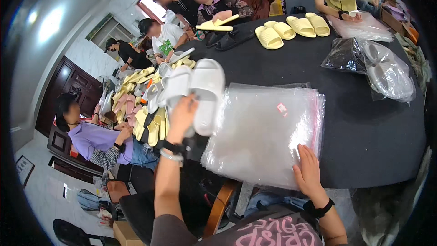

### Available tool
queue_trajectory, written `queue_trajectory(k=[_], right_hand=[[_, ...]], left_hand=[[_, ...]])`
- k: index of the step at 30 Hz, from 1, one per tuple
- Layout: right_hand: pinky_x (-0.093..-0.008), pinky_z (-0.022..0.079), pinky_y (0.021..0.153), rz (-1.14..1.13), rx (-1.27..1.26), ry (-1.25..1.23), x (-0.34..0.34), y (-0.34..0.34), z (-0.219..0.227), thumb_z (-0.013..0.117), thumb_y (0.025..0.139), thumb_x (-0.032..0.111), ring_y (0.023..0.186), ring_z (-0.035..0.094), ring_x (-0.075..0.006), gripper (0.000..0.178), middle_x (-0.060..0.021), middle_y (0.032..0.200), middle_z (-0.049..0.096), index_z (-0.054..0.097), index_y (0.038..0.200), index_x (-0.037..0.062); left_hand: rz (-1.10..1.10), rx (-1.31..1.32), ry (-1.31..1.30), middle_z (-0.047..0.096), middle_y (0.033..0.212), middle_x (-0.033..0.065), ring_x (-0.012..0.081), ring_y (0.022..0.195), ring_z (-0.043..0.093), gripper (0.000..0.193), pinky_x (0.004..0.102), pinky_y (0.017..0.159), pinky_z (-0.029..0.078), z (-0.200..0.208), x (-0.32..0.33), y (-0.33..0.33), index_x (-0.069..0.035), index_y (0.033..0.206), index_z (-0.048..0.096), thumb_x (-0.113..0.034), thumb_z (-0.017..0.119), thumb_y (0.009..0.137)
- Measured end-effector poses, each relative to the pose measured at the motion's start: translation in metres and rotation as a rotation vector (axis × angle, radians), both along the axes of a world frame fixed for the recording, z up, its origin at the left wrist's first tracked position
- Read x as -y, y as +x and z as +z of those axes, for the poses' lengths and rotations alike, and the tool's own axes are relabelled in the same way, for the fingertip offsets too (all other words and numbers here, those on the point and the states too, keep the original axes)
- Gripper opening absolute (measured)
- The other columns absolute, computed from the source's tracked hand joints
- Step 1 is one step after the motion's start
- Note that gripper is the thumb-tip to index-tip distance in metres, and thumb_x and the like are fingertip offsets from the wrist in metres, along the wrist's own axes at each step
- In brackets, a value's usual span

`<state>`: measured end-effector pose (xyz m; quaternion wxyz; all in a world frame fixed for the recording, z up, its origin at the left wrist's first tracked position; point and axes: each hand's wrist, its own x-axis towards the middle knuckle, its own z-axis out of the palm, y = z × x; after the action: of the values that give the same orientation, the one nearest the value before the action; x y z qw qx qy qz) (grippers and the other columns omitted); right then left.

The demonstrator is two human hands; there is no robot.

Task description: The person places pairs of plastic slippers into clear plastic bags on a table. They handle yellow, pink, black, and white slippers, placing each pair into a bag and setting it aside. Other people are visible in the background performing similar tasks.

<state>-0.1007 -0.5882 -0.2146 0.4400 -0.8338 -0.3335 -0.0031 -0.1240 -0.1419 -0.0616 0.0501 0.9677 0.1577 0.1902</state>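
A pair of pale grey slide slippers (pixel 208 93) is in my left hand (pixel 182 116), its fingers closed at their inner edges, left of a stack of clear plastic bags (pixel 259 127). The two slippers stand side by side, and my hand covers part of the left one. Whether their soles touch the table I cannot tell. My right hand (pixel 309 171) lies on the lower right corner of the bag stack with its fingers stretched out, holding nothing. A small pink-and-white label (pixel 282 108) shows on the top bag.
On the dark table (pixel 364 150), yellow slippers (pixel 291 31) and black slippers (pixel 234 38) stand at the far side. Bagged slippers (pixel 387 70) lie to the right. A pile of mixed slippers (pixel 132 105) covers the left. Several people (pixel 98 136) work around the table.
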Motion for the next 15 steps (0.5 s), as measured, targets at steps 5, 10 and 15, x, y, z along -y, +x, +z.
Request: queue_trajectory(k=[5, 10, 15], right_hand=[[-0.0484, 0.031, 0.113, -0.039, 0.021, -0.046, -0.003, -0.002, 0.001, 0.059, 0.091, 0.021, 0.136, 0.042, -0.0396, 0.062, -0.0237, 0.144, 0.047, 0.041, 0.146, -0.0022], [-0.0472, 0.032, 0.112, -0.044, 0.03, 0.0, -0.007, -0.003, 0.0, 0.059, 0.092, 0.022, 0.136, 0.043, -0.0387, 0.061, -0.0223, 0.143, 0.049, 0.042, 0.145, -0.0011], [-0.0465, 0.031, 0.113, -0.051, 0.033, -0.005, -0.006, -0.001, 0.001, 0.058, 0.094, 0.021, 0.135, 0.043, -0.0385, 0.057, -0.0224, 0.143, 0.048, 0.044, 0.144, -0.0011]], left_hand=[[0.267, -0.044, 0.058, 0.062, 0.128, 0.0217, 0.0382, 0.113, 0.062, 0.043, 0.045, 0.096, 0.049, 0.051, -0.175, 0.024, -0.006, 0.127, 0.063, -0.034, 0.056, 0.096], [0.398, 0.042, 0.093, 0.057, 0.137, 0.0248, 0.044, 0.135, 0.043, 0.054, 0.0454, 0.112, 0.036, 0.07, -0.276, 0.018, -0.005, 0.132, 0.061, -0.035, 0.067, 0.087], [0.246, 0.387, 0.132, 0.035, 0.147, 0.0413, 0.0508, 0.142, 0.029, 0.067, 0.0442, 0.12, 0.024, -0.002, -0.225, 0.031, 0.004, 0.138, 0.05, -0.025, 0.073, 0.083]])
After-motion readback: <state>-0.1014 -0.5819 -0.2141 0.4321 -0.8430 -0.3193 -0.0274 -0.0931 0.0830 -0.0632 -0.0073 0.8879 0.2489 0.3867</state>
